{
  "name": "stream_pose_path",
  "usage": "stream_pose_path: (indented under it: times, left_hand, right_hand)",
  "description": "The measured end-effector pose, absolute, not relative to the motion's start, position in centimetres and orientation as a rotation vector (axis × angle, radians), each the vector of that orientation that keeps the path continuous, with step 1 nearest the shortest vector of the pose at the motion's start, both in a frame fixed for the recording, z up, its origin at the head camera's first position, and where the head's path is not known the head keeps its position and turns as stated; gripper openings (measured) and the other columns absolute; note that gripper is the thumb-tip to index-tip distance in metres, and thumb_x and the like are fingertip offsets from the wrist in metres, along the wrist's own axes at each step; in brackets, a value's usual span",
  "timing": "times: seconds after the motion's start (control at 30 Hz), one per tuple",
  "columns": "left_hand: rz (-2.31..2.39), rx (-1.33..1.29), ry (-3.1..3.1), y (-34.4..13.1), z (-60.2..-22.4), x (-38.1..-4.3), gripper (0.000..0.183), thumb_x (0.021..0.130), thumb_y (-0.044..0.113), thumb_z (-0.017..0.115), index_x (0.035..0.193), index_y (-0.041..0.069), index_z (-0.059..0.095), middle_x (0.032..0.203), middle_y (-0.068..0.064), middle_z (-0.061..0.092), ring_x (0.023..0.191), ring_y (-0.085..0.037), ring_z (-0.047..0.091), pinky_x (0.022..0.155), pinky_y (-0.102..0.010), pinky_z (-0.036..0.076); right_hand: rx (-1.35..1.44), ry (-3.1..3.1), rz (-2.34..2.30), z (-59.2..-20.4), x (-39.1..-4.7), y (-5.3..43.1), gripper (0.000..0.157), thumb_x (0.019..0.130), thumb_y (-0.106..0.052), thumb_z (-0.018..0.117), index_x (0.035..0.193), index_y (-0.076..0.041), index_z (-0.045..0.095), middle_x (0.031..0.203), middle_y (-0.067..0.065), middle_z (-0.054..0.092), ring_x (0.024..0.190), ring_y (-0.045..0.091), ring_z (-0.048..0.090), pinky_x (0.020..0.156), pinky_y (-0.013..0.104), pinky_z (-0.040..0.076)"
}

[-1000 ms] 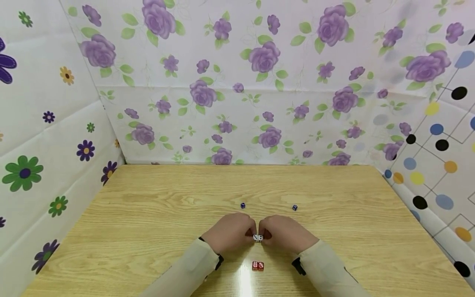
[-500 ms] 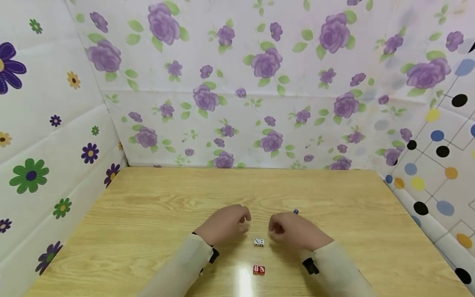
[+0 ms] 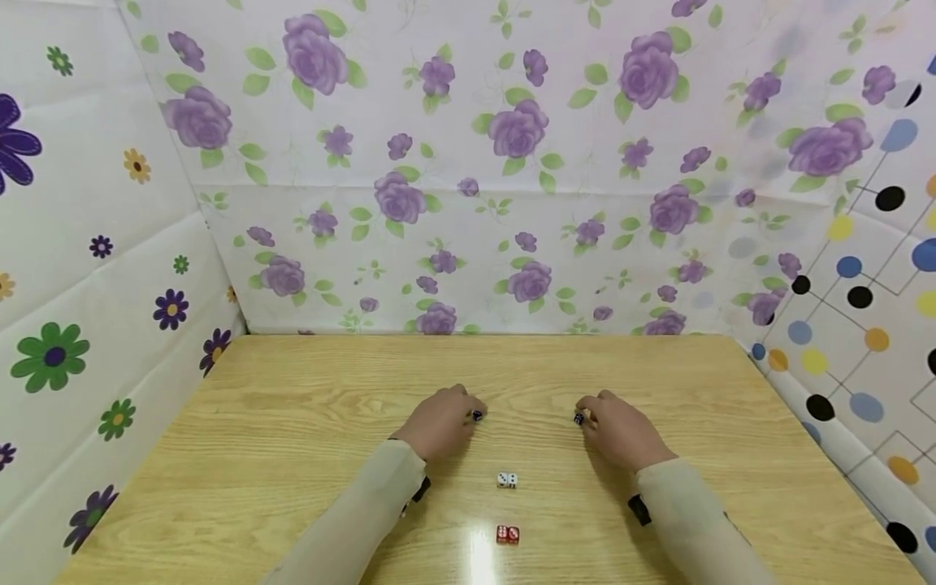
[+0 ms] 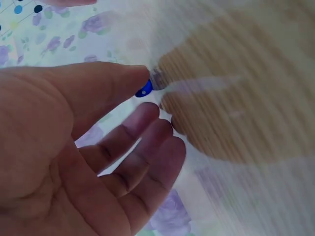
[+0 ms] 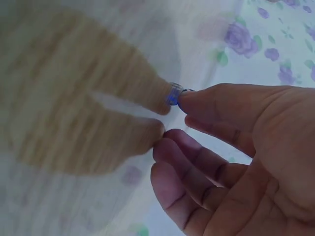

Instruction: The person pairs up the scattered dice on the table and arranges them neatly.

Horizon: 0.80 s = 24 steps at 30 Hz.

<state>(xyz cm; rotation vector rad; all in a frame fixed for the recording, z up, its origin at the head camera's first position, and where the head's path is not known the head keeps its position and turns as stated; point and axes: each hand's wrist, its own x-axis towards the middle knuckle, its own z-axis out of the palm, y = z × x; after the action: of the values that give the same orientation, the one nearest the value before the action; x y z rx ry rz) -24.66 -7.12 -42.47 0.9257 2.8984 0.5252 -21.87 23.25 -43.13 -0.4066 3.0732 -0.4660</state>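
At the left, my left hand (image 3: pixel 441 422) has thumb and forefinger at a small dark blue die (image 3: pixel 478 415), pinching it on the table. The left wrist view shows this blue die (image 4: pixel 144 89) at the thumb tip, with the other fingers loosely bent below. Across from it, my right hand (image 3: pixel 620 429) pinches a second blue die (image 3: pixel 578 418). In the right wrist view that die (image 5: pixel 174 94) is partly covered by the thumb. Between the forearms, two white dice (image 3: pixel 507 480) sit side by side. Nearer to me lie two red dice (image 3: pixel 508 535), also side by side.
A wood-grain table (image 3: pixel 329 382) lies under everything, with a glare streak near its front. Floral cloth (image 3: pixel 468 260) hangs behind it, and patterned cloths close off the left and right sides.
Both hands have let go of the white dice, which stay together. They have moved apart and forward, each reaching a blue die and taking hold of it.
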Motion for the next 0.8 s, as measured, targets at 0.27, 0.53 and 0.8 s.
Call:
stream_pose_path:
  times: [0.27,0.53,0.8]
  left_hand:
    - [0.628,0.87,2.856,-6.9,-43.0,-25.6,0.01,0.095,0.007,0.074,0.098,0.014,0.081,0.098,0.001,0.075,0.093,-0.016,0.068,0.084,-0.038,0.057]
    - [0.641,0.854,2.825,-6.9,-42.4,-25.2,0.008,0.092,0.005,0.076,0.092,0.013,0.077,0.09,0.002,0.071,0.082,-0.014,0.064,0.079,-0.037,0.056]
    - [0.567,0.867,2.829,-5.7,-41.8,-25.0,0.031,0.093,0.004,0.073,0.068,0.015,0.059,0.061,0.007,0.042,0.058,-0.009,0.033,0.061,-0.029,0.035]
  right_hand:
    - [-0.433,3.052,-0.459,-43.2,-22.6,23.3,0.003,0.094,-0.015,0.076,0.096,-0.012,0.076,0.088,-0.002,0.066,0.081,0.014,0.061,0.076,0.041,0.055]
    - [-0.434,3.025,-0.498,-43.1,-22.4,23.1,0.013,0.093,-0.013,0.077,0.083,-0.017,0.071,0.08,-0.006,0.065,0.073,0.012,0.057,0.071,0.038,0.051]
    - [-0.52,3.089,-0.404,-42.8,-21.6,20.1,0.03,0.093,-0.011,0.077,0.073,-0.015,0.055,0.07,-0.003,0.049,0.066,0.014,0.042,0.064,0.034,0.038]
